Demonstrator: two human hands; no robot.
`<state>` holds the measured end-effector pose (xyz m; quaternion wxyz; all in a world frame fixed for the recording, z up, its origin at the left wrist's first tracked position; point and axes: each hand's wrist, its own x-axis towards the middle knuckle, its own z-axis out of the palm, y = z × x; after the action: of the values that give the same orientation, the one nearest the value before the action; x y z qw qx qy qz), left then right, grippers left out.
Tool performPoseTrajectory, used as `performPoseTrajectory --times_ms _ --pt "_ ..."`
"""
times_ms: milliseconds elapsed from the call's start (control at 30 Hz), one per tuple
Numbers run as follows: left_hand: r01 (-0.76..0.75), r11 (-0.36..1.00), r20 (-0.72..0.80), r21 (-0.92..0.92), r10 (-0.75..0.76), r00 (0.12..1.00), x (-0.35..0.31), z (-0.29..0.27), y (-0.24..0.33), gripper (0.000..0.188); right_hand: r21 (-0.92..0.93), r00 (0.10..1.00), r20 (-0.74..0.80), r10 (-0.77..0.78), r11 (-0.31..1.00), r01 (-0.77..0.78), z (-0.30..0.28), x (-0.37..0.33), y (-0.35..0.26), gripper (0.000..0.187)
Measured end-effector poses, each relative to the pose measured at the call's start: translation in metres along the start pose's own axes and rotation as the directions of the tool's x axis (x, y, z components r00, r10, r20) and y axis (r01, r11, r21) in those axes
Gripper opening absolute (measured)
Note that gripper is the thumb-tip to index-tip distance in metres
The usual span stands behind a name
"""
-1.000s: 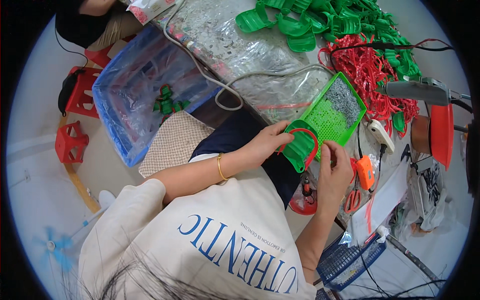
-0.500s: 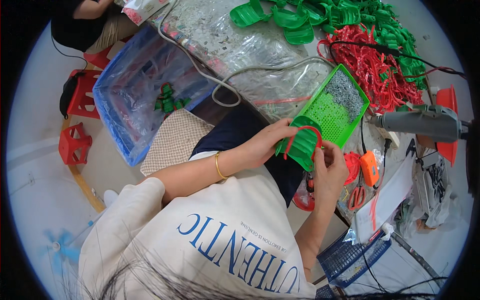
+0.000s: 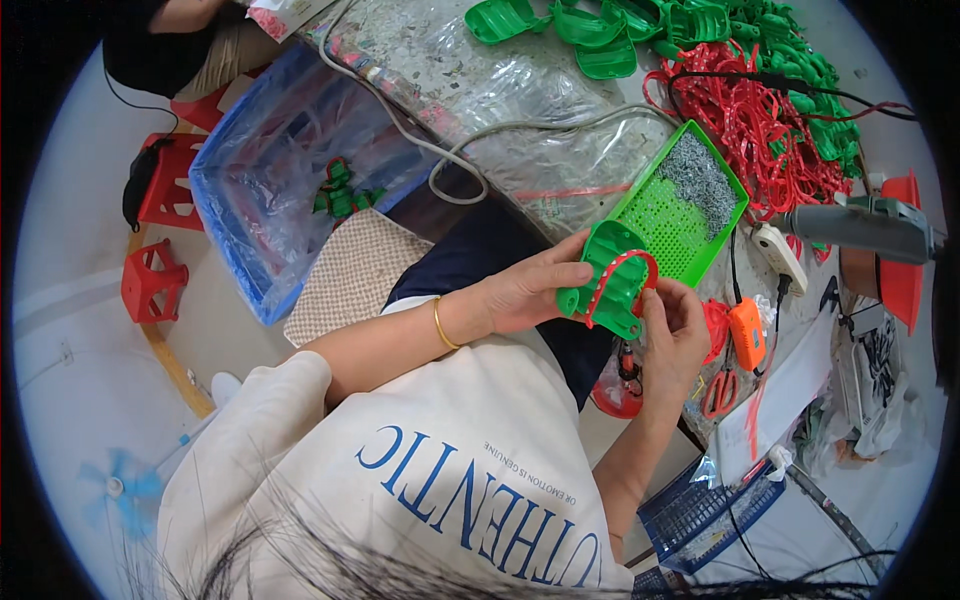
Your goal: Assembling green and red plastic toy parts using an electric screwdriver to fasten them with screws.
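Note:
My left hand (image 3: 528,292) grips a curved green plastic shell (image 3: 624,286) by its left edge, thumb on top. A narrow red strap with pale dots (image 3: 601,287) arches across the inside of the shell. At the shell's right edge, the fingertips of my right hand (image 3: 676,345) pinch the strap's other end; the exact contact is partly hidden by the fingers. Just beyond the shell lies a bright green perforated tray (image 3: 660,215), with a heap of small grey metal pieces, likely screws (image 3: 700,185), in its far part.
Red straps (image 3: 745,130) and green shells (image 3: 605,60) are piled at the back. A grey tool (image 3: 855,232) juts in from the right, above a power strip (image 3: 779,258). Scissors (image 3: 720,392) lie nearer. A blue lined crate (image 3: 225,200) stands left; a cable (image 3: 455,165) crosses the table.
The shell has tipped, showing more of its hollow inside. The strap now spans it in a wider arch. My right hand has moved slightly right; the view has shifted a little.

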<state>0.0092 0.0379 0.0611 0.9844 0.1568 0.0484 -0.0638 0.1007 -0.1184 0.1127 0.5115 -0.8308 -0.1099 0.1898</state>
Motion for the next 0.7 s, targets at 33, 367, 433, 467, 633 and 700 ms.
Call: performPoseTrajectory --times_ms 33,367,433,467,633,700 --pt "-0.008 1.0 -0.011 0.026 0.008 1.0 0.0 0.001 0.001 0.075 0.0 1.0 0.001 0.0 1.0 0.0 -0.001 0.001 -0.001 0.015" --pt "-0.046 0.999 0.031 0.028 0.045 0.998 -0.001 -0.008 -0.002 0.081 0.185 0.993 0.115 0.021 0.982 -0.042 0.0 0.008 -0.005 0.015" --pt "-0.042 0.998 0.028 0.044 0.041 0.999 -0.001 -0.01 -0.002 0.082 0.197 0.989 0.145 0.028 0.979 -0.056 0.0 0.009 -0.004 0.015" --pt "-0.04 0.997 0.026 0.061 0.038 0.999 -0.001 -0.011 -0.002 0.082 0.191 0.988 0.147 0.045 0.979 -0.073 0.0 0.009 -0.006 0.015" --pt "-0.019 0.995 0.002 0.094 0.019 1.0 -0.003 -0.004 0.003 0.091 0.224 0.988 0.141 0.056 0.971 -0.087 0.003 0.009 -0.004 0.017" --pt "-0.016 0.991 -0.023 0.129 0.019 1.0 -0.003 -0.004 0.002 0.098 0.229 0.988 0.142 0.054 0.97 -0.086 0.005 0.009 -0.001 0.018"
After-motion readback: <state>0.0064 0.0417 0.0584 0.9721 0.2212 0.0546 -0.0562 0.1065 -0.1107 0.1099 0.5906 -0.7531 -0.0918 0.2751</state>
